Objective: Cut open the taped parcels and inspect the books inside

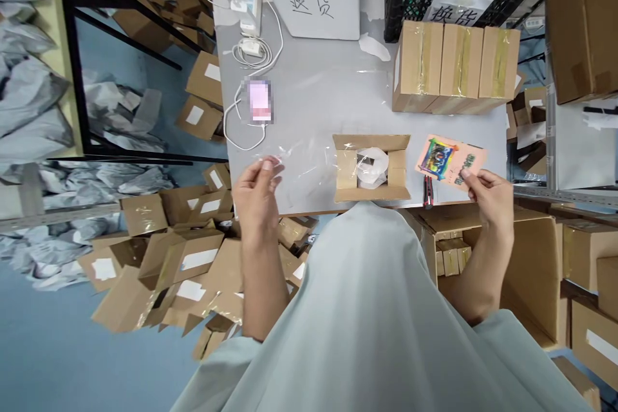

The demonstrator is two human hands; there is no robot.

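Note:
My right hand [492, 196] pinches the lower right corner of a pink card [451, 161] with a colourful picture and printed characters. It is held tilted over the right part of the table. My left hand [258, 183] is closed at the table's front left edge, thumb against fingers, on a thin piece of clear plastic film [280, 156] that is hard to make out. Between the hands, an open cardboard box [371, 194] stands at the front edge with a white, rounded item [374, 170] inside. A red and black cutter [428, 192] lies just below the card.
A phone [261, 102] on a white cable and a power strip [251, 6] lie at left. Behind are a white bin [323, 19], a black crate [393, 6] and three taped boxes [458, 71]. Cardboard boxes [197, 257] heap at lower left; a large open carton [535, 270] stands at right.

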